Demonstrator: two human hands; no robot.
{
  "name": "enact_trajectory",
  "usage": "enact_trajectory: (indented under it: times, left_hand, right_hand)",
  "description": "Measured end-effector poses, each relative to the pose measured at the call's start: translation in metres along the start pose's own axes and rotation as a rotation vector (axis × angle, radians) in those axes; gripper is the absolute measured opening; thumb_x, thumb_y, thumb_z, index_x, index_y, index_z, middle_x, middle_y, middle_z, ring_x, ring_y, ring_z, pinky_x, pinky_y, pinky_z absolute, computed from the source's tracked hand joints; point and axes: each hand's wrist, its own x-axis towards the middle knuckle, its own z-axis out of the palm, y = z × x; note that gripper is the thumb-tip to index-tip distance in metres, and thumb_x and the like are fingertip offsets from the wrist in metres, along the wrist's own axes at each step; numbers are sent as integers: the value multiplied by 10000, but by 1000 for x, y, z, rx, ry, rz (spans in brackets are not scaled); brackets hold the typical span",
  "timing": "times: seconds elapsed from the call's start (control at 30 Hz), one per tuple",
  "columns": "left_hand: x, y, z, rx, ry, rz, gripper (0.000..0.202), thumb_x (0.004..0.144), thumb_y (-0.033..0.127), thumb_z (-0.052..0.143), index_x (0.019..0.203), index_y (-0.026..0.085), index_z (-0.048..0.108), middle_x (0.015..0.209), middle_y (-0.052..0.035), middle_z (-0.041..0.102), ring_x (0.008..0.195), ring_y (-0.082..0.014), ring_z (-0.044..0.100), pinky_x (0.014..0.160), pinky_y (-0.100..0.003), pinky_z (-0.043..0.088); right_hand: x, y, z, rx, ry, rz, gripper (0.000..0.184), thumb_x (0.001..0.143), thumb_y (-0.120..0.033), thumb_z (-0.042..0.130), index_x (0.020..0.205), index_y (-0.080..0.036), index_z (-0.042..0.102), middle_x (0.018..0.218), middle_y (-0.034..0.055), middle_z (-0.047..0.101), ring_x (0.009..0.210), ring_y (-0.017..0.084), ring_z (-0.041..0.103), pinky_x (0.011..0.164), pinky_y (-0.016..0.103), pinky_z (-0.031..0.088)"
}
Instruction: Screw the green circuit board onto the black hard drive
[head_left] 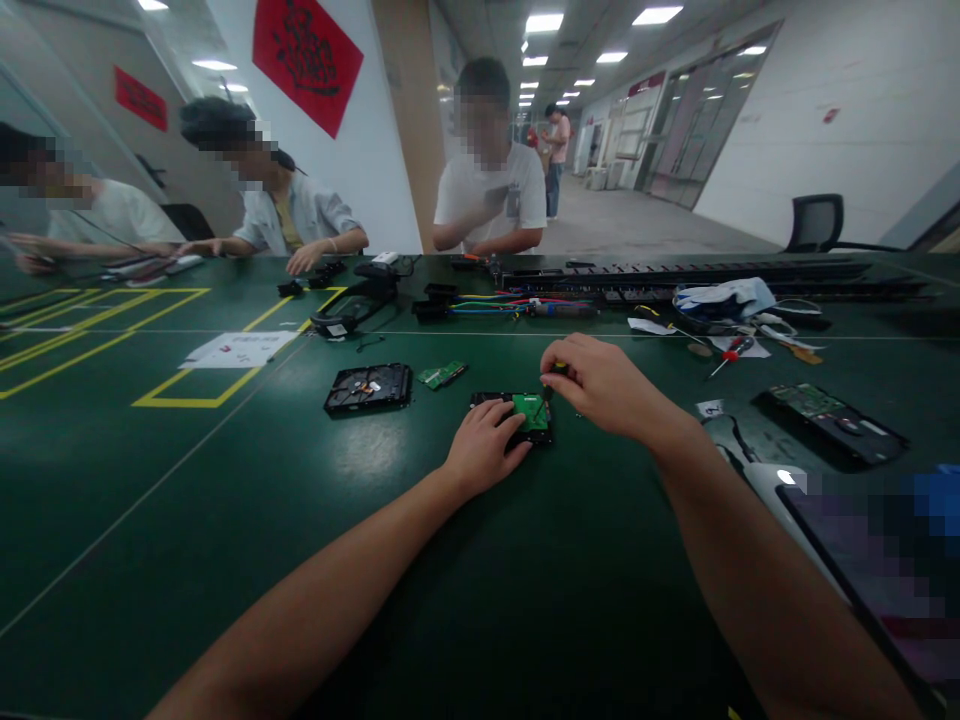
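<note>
A black hard drive (499, 399) with a green circuit board (531, 410) on top lies on the dark green table (225, 520). My left hand (484, 445) rests on the drive's near edge, fingers pressed down on it. My right hand (600, 385) is closed around a small screwdriver (551, 385) with a yellow-topped handle, its tip down on the green board.
A second black drive (369, 388) and a loose green board (442, 374) lie to the left. Another drive (829, 418) and a red screwdriver (731, 352) sit right. Cables, tools and a cloth line the far edge. Other people sit and stand across the table.
</note>
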Motion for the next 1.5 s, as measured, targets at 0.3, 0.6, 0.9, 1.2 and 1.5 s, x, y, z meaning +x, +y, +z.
enact_trajectory:
  times: [0.3, 0.6, 0.9, 1.2, 1.5]
  left_hand:
    - [0, 0, 1, 8, -1, 2, 450, 990, 446, 706, 1378, 218, 697, 1441, -135, 649, 1387, -358, 554, 1164, -567, 494]
    - [0, 1, -1, 4, -12, -4, 447, 1001, 447, 693, 1389, 226, 688, 1451, -131, 645, 1394, -355, 547, 1169, -575, 485]
    - [0, 0, 0, -5, -22, -12, 457, 984, 443, 713, 1387, 229, 691, 1457, -131, 641, 1411, -358, 540, 1183, -574, 472]
    - [0, 0, 0, 12, -7, -2, 446, 987, 440, 705, 1370, 213, 700, 1455, -133, 647, 1404, -359, 545, 1187, -569, 475]
    - [1, 1, -2, 9, -19, -6, 451, 992, 447, 698, 1381, 219, 692, 1455, -137, 647, 1402, -360, 545, 1178, -576, 478]
  right_hand:
    - [-1, -2, 2, 37, -3, 53, 255, 908, -87, 593, 1140, -176, 646, 1077, 98, 697, 893, 225, 632, 811, 363, 484]
    - [-1, -4, 3, 28, -46, -1, 39, 962, -202, 663, 942, -222, 637, 1015, 68, 629, 922, 227, 606, 847, 368, 468]
    - [-1, -4, 7, 47, 2, 51, 198, 884, -129, 665, 1077, -172, 672, 1018, 86, 689, 842, 210, 622, 771, 345, 476]
    - [2, -2, 3, 71, 39, -8, 169, 996, -214, 611, 1039, -207, 775, 1058, 94, 746, 988, 244, 683, 912, 392, 503]
    - [1, -8, 3, -10, 91, 158, 122, 949, -202, 610, 1022, -184, 706, 936, 86, 710, 859, 237, 638, 814, 380, 473]
